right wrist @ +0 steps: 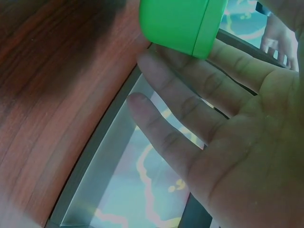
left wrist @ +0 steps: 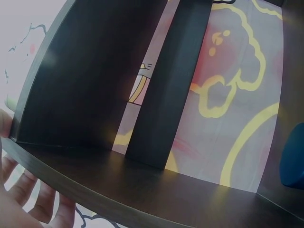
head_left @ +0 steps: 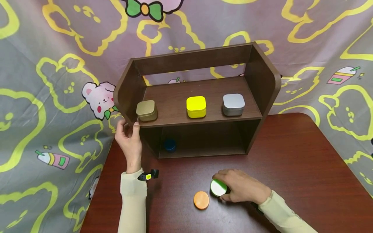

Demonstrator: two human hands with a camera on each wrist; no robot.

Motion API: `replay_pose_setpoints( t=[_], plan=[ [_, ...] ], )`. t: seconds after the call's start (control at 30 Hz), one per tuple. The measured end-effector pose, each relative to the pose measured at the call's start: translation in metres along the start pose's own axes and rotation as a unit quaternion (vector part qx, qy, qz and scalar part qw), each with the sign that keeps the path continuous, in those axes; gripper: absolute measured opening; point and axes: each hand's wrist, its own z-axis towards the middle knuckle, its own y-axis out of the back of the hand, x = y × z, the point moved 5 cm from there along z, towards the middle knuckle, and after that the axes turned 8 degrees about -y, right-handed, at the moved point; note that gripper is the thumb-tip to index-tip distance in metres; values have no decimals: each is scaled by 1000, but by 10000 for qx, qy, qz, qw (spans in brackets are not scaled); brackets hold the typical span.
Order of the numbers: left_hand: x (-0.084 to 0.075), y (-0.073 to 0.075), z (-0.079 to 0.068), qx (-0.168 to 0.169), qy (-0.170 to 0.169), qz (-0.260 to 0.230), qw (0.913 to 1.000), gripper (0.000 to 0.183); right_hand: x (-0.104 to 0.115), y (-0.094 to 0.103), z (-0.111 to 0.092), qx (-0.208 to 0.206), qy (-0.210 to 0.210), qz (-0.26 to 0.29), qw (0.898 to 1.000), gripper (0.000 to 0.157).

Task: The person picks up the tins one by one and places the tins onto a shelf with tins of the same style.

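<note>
In the head view my left hand (head_left: 130, 144) grips the left side panel of a dark brown two-tier shelf (head_left: 201, 124). The left wrist view shows its fingers (left wrist: 45, 202) along the outside of that panel. On the table in front of the shelf, my right hand (head_left: 243, 184) holds a round-topped green tin (head_left: 218, 187) between thumb and fingers. In the right wrist view the green tin (right wrist: 178, 23) lies against the fingertips, with the outer fingers extended below it. An orange round tin (head_left: 201, 200) sits just left of the green one.
Along the upper shelf stand a gold tin (head_left: 147, 110), a yellow tin (head_left: 196, 107) and a silver tin (head_left: 233, 104). A blue round tin (head_left: 170, 145) is inside the lower compartment, at left. Patterned cloth (head_left: 73, 129) hangs behind the reddish-brown table (head_left: 291, 155).
</note>
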Motion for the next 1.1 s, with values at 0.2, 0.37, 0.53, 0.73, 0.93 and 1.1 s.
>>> replay_pose_setpoints(
  t=[0.2, 0.37, 0.53, 0.73, 0.93, 1.1],
  plan=[
    [-23, -6, -3, 60, 5, -61, 10000, 16, -2, 1, 3, 2, -29, 71, 10000, 40],
    [-21, -4, -3, 35, -21, 16, 10000, 16, -4, 2, 8, 47, -67, 45, 10000, 42],
    [-1, 0, -2, 14, 17, 119, 9999, 18, -5, 5, 12, 68, -119, 50, 9999, 44],
    [6, 1, -1, 38, -12, 137, 9999, 17, -3, 8, 15, -3, -75, -54, 10000, 43],
    [7, 1, 0, 16, -87, 91, 9999, 17, -3, 9, 20, -45, -28, -115, 9999, 43],
    [6, 2, 0, 92, -162, 78, 9998, 16, -5, 9, 24, -32, -61, 0, 10000, 45]
  ],
)
